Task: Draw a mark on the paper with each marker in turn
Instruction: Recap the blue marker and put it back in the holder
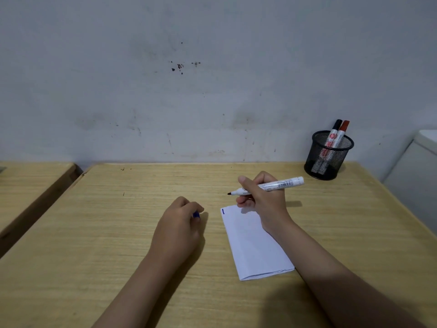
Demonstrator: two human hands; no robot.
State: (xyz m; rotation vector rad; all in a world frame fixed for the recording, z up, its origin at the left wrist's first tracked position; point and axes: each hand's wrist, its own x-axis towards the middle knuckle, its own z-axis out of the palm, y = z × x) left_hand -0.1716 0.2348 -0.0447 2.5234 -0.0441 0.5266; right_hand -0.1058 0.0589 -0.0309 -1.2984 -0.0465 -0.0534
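Note:
A folded white paper (253, 245) lies on the wooden table (94, 233), with a short blue mark (223, 211) at its far left corner. My right hand (262, 202) holds an uncapped white marker (272, 185) just above the paper's far edge, its dark tip pointing left. My left hand (179, 223) rests on the table to the left of the paper, closed around a blue cap (196, 214). A black mesh pen cup (327, 156) at the table's far right holds a black-capped marker (334, 132) and a red-capped marker (343, 133).
A stained grey wall rises behind the table. A second wooden table (28, 185) stands to the left across a narrow gap. A white object (416, 174) sits past the table's right edge.

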